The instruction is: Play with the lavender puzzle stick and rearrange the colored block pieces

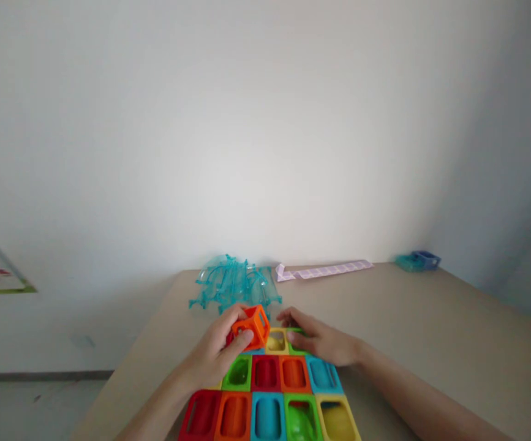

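Observation:
My left hand (219,349) grips an orange open-sided block (256,326), tilted, between thumb and fingers at the back left of a set of coloured blocks. My right hand (318,338) is at the back right corner, its thumb resting on a green block (295,344) and its fingers curled behind it. Between the hands sits a yellow block (276,343). Nearer to me stand rows of touching blocks, among them a dark red block (265,372), a blue block (269,416) and a green block with a rounded shape inside (302,419). My left hand hides part of the left side.
Clear teal plastic pieces (237,282) lie heaped behind the blocks. A pale purple checked strip (329,270) lies along the wall. A dark blue open box (427,260) and a teal piece (409,263) are at the table's (430,324) far right corner.

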`<state>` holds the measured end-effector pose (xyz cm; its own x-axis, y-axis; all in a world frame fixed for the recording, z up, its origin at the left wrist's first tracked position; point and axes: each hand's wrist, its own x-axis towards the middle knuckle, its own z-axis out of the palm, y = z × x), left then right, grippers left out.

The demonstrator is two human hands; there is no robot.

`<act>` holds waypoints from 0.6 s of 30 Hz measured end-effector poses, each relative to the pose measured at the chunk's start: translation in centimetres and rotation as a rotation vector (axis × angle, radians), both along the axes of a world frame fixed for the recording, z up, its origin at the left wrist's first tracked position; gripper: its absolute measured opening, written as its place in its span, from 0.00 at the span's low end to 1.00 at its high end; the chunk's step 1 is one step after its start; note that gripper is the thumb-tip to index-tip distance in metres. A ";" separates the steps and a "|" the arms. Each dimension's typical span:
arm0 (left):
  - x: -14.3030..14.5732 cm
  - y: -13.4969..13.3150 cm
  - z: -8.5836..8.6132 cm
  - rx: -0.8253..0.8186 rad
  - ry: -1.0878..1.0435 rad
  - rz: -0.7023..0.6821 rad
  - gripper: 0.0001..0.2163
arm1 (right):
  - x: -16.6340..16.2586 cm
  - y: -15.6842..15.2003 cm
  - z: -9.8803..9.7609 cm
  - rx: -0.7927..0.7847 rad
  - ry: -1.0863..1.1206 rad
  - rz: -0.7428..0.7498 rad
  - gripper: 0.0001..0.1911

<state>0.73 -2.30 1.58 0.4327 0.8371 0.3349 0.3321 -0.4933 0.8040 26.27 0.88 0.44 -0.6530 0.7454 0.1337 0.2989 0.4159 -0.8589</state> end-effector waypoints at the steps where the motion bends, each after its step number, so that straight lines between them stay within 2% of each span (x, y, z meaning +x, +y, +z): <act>1: 0.0 0.0 0.0 0.015 0.028 -0.008 0.11 | -0.3 -0.3 0.2 0.001 -0.039 0.016 0.20; 5: -0.4 -0.1 0.0 0.052 0.108 -0.007 0.11 | -0.2 -0.9 0.6 -0.122 0.074 0.032 0.22; 7: -0.7 -0.2 0.0 0.066 0.129 -0.022 0.10 | 0.7 -0.8 0.6 -0.101 0.095 -0.006 0.21; 9: -0.9 -0.3 0.0 0.078 0.130 -0.068 0.09 | 1.8 -0.5 0.4 -0.047 0.021 -0.041 0.16; 12: -1.0 -0.5 0.4 0.075 0.132 -0.144 0.08 | 2.7 -0.4 -0.1 -0.077 -0.050 -0.055 0.08; 18: -0.6 -0.6 0.8 0.085 0.195 -0.156 0.07 | 1.4 -0.9 -0.3 -0.035 0.058 -0.053 0.08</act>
